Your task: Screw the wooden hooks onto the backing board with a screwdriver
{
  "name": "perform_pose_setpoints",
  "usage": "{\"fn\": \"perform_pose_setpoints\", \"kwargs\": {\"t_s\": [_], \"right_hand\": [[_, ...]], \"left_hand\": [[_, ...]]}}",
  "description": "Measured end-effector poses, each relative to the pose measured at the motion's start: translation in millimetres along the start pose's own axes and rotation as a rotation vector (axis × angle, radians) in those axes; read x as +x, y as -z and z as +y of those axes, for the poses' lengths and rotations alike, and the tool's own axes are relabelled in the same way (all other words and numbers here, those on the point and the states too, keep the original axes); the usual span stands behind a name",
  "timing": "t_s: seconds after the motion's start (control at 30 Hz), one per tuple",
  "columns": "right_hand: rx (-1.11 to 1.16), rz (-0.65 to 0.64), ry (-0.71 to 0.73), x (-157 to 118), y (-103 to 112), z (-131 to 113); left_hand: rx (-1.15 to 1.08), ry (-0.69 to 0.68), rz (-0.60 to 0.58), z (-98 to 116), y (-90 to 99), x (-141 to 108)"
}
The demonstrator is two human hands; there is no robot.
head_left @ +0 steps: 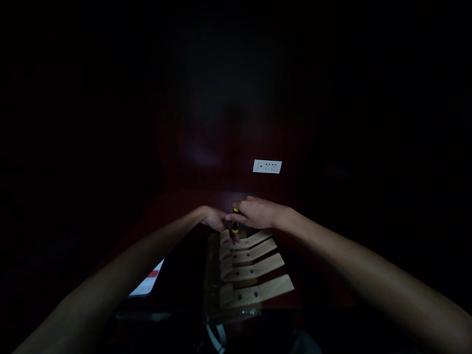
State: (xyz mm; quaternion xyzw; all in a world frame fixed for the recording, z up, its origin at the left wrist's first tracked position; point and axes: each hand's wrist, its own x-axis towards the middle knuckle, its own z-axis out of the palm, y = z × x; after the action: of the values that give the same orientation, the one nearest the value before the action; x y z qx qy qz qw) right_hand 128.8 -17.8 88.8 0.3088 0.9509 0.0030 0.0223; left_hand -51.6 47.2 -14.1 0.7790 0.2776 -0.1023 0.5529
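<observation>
My right hand point(254, 212) is wrapped round the handle of a yellow and black screwdriver point(235, 227), which stands upright with its tip down. The tip meets a screw on the farthest of several curved wooden hooks point(263, 273). My left hand point(216, 220) reaches in from the left behind that hook, its fingertips closed around the screwdriver's tip; what they grip there is partly hidden. The hooks lie in a row on a wooden board point(212, 295), with dark screw heads in the nearer ones.
A phone with a lit screen point(149, 280) lies left of the board, under my left forearm. A white wall socket point(267, 166) is on the dark wall ahead. A pale strap or strip of tape point(217, 338) hangs at the near edge. The dark red tabletop point(158, 211) is dimly lit.
</observation>
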Motion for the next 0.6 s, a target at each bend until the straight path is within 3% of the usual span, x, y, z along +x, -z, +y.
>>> {"fn": "perform_pose_setpoints", "kwargs": {"t_s": [0.3, 0.47, 0.6], "right_hand": [[0.028, 0.040, 0.064, -1.8, 0.8, -6.5], [-0.091, 0.043, -0.033, 0.1, 0.9, -6.3], [-0.060, -0.017, -0.015, 2.2, 3.9, -9.3]], "left_hand": [[0.026, 0.015, 0.014, 1.3, -0.1, -2.5], [0.013, 0.012, 0.012, 5.1, -1.9, -3.3], [0.032, 0.004, 0.040, 4.4, -1.5, -4.2]]}}
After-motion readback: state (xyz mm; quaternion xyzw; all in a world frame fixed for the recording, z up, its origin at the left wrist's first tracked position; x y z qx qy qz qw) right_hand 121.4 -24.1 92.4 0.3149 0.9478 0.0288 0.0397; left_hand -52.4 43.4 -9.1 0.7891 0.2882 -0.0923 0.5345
